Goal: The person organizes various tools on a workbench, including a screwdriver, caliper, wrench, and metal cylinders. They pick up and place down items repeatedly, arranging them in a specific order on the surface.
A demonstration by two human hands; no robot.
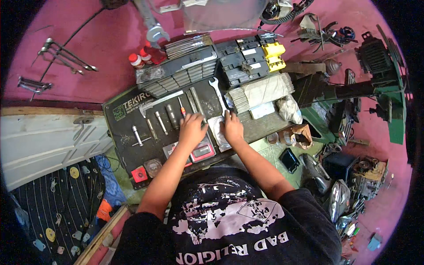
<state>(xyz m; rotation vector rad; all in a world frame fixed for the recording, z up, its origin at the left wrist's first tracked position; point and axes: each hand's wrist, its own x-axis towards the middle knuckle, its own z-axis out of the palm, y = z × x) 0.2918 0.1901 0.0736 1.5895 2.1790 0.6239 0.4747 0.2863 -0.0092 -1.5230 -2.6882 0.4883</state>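
Observation:
My right hand has its fingers closed on the lower end of a silver wrench, whose open jaw points away from me. Under that hand lies a clear plastic packet. My left hand rests with fingers apart at the near ends of an orange-handled screwdriver and two metal rods. Left of it are a dark socket, two slim metal tools, a T-handle wrench and a caliper, laid out on the black mat. A grey-and-red case sits nearest me.
At the back stand a compartment organizer, black cases with a yellow part, and red bottles. Stacked cardboard lies right. A green machine and metal parts crowd the right side; a white door is left.

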